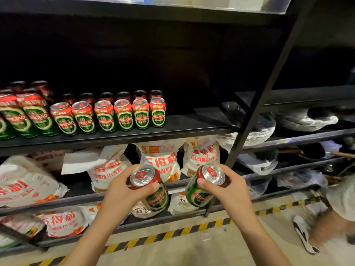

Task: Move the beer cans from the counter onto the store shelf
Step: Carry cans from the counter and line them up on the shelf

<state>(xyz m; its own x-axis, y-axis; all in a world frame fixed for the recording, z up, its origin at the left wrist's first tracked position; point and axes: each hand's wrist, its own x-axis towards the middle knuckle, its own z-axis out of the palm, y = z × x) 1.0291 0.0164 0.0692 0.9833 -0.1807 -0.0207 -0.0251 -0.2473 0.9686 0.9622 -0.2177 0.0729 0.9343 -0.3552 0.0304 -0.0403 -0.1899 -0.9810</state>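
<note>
Currently left hand (123, 191) and right hand (228, 187) each grip a can (151, 189); tilted cans could topple the shelf (192, 123) row (107, 116).

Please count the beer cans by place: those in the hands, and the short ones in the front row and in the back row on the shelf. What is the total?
Held cans: 2, one in the left hand, one in the right hand
Front-row short cans on the shelf: 6
Back-row short cans: 6
Total: 14
The taller cans at left are cut off by the picture's edge, so they are not counted.
</note>
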